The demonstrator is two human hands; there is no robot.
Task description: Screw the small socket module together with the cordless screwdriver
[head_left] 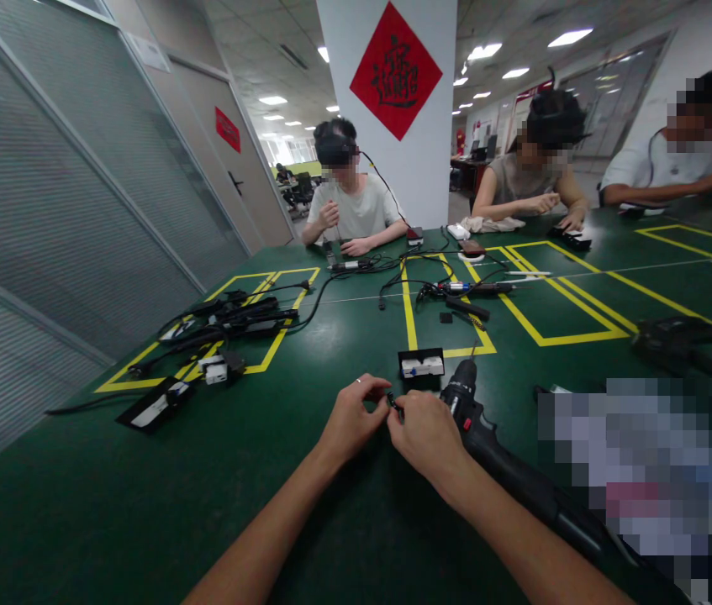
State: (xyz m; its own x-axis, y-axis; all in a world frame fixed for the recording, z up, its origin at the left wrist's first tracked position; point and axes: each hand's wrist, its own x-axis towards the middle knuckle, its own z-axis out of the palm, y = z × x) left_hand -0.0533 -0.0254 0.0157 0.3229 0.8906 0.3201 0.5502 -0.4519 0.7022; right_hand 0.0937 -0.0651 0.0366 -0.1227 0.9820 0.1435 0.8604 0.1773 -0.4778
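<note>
My left hand [354,418] and my right hand [428,430] meet over the green table, thumbs and fingertips pinched together. Between them is a small black part [394,404], mostly covered by the fingers, too small to name. Just beyond my hands sits a black open case [436,357] with a white insert [422,368] and a bit of blue in it. A black cordless drill [470,412] lies right beside my right hand, its bit pointing away from me; my right forearm covers some of its length.
Left on the green table [255,487] are tangled black cables [235,315], a white plug-like block [213,370] and a black plate [152,407]. Farther off lie a screwdriver-like tool [475,288] and more cables. Dark equipment [683,340] stands right. Several people sit around the table.
</note>
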